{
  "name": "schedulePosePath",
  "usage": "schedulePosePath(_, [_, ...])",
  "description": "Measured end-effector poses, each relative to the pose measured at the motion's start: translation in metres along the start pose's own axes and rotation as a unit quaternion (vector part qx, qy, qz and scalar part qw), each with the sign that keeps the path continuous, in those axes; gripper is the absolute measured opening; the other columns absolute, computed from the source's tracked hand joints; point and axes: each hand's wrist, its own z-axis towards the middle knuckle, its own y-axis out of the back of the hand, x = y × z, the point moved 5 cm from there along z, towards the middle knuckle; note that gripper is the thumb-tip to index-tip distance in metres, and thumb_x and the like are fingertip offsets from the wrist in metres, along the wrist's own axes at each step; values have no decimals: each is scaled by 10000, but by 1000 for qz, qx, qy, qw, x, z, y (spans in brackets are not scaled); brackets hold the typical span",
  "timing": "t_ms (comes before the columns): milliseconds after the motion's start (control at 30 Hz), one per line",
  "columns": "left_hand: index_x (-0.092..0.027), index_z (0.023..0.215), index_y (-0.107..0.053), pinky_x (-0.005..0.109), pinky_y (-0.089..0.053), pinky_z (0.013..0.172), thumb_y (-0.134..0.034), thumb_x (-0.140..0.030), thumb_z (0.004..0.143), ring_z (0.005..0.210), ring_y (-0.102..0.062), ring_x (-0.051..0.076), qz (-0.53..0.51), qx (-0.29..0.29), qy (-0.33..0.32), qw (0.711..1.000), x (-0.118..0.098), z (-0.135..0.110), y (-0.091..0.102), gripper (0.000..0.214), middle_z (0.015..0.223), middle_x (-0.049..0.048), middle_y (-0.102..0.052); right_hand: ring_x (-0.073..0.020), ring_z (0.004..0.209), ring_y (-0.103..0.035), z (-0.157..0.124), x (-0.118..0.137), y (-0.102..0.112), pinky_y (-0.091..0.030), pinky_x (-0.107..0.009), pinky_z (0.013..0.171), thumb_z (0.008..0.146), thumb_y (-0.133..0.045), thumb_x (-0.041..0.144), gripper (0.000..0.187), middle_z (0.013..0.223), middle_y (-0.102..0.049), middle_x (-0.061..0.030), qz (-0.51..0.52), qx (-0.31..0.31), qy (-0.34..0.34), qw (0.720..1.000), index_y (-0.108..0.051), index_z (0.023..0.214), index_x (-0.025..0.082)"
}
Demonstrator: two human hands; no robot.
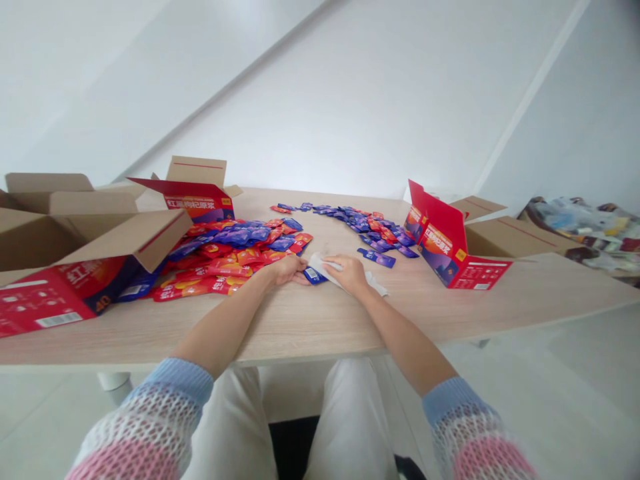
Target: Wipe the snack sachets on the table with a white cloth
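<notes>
My left hand (289,269) rests on the wooden table (310,320) at the edge of a heap of red and purple sachets (235,257), its fingers closed round a purple sachet (315,275). My right hand (350,273) lies right beside it, its fingers pressed on a white pouch (320,261) that lies flat on the table. The two hands almost touch. A second spread of purple and red sachets (370,230) lies beyond my right hand.
An open red carton with brown flaps (65,267) lies at the left, another (200,193) behind the heap. A third open red carton (450,247) lies on its side at the right. A pile of bagged goods (585,227) sits far right.
</notes>
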Motion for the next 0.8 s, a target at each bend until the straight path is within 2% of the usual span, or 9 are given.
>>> schedulePosePath(133, [-102,887,-684,246,-540,630,-522,-43,748,672,-666,172,26,1,-27,999,0,0,-5,222,735,78,-714,-145,992,-626,-3,20,-19,-433,-215,879,880,-521,465,295,1107,-684,27,-35,130,24,991,-682,1090,336])
schedulePosePath(233, [-104,825,-702,245,-532,620,-569,-16,677,664,-660,171,49,2,-33,998,-1,-2,-9,217,766,80,-717,-160,1012,-621,-2,18,-20,-438,-230,868,876,-510,496,305,1120,-679,42,-77,177,1,981,-664,1112,380])
schedulePosePath(300, [-108,834,-711,250,-531,643,-584,-17,669,679,-665,171,62,16,-29,998,-3,-4,-10,227,799,79,-721,-173,1032,-616,0,11,-17,-445,-243,858,876,-491,522,324,1130,-675,43,-94,178,-28,979,-657,1119,389])
schedulePosePath(400, [-113,898,-710,260,-531,660,-562,-57,744,682,-669,165,62,25,-21,998,-3,-5,-10,221,810,73,-723,-187,1056,-607,2,0,-12,-450,-261,859,871,-484,536,339,1138,-673,31,-115,168,-74,976,-663,1113,380])
schedulePosePath(533, [-111,964,-696,240,-522,620,-490,-77,842,649,-670,150,66,-16,-12,998,-1,-4,-7,242,799,77,-722,-194,1017,-626,3,-22,-6,-463,-273,828,845,-528,525,326,1098,-690,-7,-155,164,-149,963,-688,1068,349])
schedulePosePath(667, [-100,985,-691,223,-513,575,-446,-65,872,596,-663,145,81,-51,-10,995,0,-5,-7,272,749,83,-717,-184,946,-648,1,-41,3,-469,-257,775,823,-577,479,291,1015,-710,-42,-186,156,-214,946,-710,1010,300])
schedulePosePath(800, [-109,945,-703,229,-520,564,-528,-109,849,603,-668,161,76,-70,-17,995,0,-4,-7,200,728,76,-714,-187,960,-643,-2,-45,9,-464,-258,787,822,-580,461,281,1007,-707,-57,-200,137,-234,942,-712,997,285])
